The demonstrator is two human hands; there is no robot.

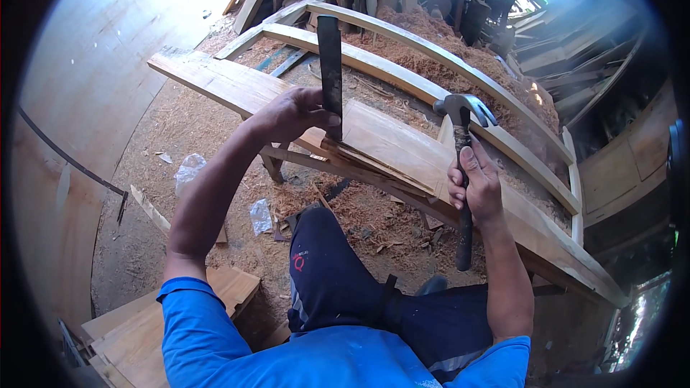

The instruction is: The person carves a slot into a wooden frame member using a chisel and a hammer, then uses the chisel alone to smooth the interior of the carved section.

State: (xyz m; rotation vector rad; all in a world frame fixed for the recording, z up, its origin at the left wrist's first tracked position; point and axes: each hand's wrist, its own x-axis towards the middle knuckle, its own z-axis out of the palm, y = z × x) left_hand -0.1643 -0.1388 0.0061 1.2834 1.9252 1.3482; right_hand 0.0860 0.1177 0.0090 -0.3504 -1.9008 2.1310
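Observation:
My left hand (291, 113) is closed around a dark flat metal blade (330, 54), which stands upright with its lower end at the near edge of a long wooden plank (392, 136). Along that edge, just right of the blade, a thin strip of wood (381, 164) is partly split away from the plank. My right hand (480, 187) grips a claw hammer (465, 241) by its dark handle. The hammer's head is up, above the plank and apart from the blade. Which kind of tool the blade is, I cannot tell.
Beyond the plank lies a curved wooden frame (402, 65) with long rails. Wood shavings (431, 29) cover the ground. Scrap boards (575, 50) are stacked at the back right. A sheet of plywood (79, 93) is at the left, and cut boards (144, 341) lie at the lower left.

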